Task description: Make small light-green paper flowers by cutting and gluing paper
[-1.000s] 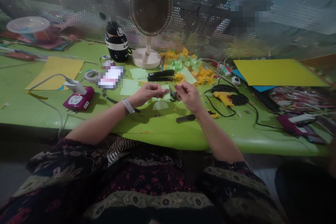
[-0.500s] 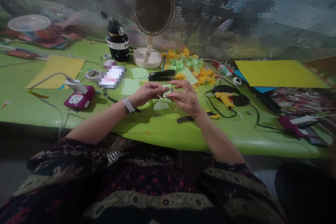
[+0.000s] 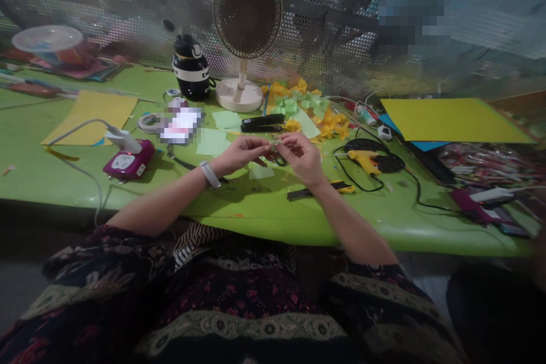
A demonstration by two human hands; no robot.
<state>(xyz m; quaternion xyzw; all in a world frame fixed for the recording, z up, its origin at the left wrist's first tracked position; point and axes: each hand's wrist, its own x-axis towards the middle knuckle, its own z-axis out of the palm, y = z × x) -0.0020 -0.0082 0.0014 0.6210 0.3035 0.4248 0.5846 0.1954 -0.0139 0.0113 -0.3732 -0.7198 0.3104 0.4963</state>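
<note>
Above the table's middle, both hands meet at a small piece of light green paper (image 3: pixel 274 146). My left hand (image 3: pixel 242 153), with a pale watch band at the wrist, pinches it from the left. From the right, my right hand (image 3: pixel 302 157) pinches it between thumb and fingers. A dark loop, perhaps scissors handles, shows just below the right fingers; most of it is hidden. Under the hands lies another pale green paper piece (image 3: pixel 261 172). Close behind them is a black stapler (image 3: pixel 263 123). Light green sheets (image 3: pixel 211 141) lie to the left.
Yellow paper flowers (image 3: pixel 335 123) and green folded pieces (image 3: pixel 290 107) are heaped behind the hands. A yellow glue gun (image 3: pixel 365 161) with its cord and a cutter knife (image 3: pixel 319 190) lie on the right. A fan (image 3: pixel 241 94), black bottle (image 3: pixel 191 71) and purple power socket (image 3: pixel 128 160) stand behind and left.
My right hand's fingers, apart half a second ago, have closed in on the small green paper. Both hands are now pressed together around it.
</note>
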